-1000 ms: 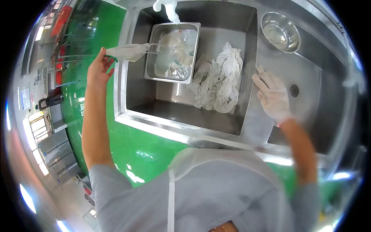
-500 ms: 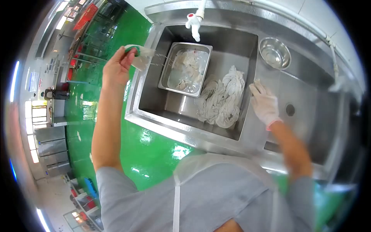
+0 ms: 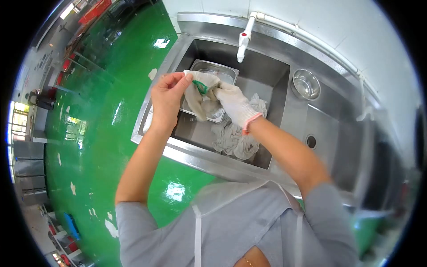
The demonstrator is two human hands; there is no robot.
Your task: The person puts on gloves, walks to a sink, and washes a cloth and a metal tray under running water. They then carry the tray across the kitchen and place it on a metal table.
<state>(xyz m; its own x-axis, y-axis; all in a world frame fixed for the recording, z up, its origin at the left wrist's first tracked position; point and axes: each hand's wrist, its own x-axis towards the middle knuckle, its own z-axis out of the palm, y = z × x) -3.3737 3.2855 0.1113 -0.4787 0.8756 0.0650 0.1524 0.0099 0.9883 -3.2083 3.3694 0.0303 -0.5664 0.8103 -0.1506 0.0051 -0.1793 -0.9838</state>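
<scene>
My bare left hand [image 3: 167, 95] pinches the edge of a wet whitish work glove [image 3: 194, 100] with a green cuff edge. My right hand [image 3: 236, 106], in a white knit glove with a pinkish-red cuff, grips the other side of it, its fingertips partly hidden by the fabric. The glove hangs over a rectangular metal pan [image 3: 227, 70] inside the sink basin [image 3: 278, 84]. Water and pale pieces lie in the pan, largely covered by my hands. Beside it on the basin floor is a heap of wet, greyish-white fabric items [image 3: 240, 141].
A white tap [image 3: 243, 44] with a red mark juts over the basin's back edge. Right of the basin, a round metal bowl [image 3: 306, 84] stands on the steel drainboard near a drain hole [image 3: 311, 141]. Green wet-looking floor [image 3: 102, 147] spreads to the left.
My left hand has brought the green-edged glove rightward over the pan. My right hand has left the basin's right rim, moved left and taken hold of the glove. The view has shifted slightly.
</scene>
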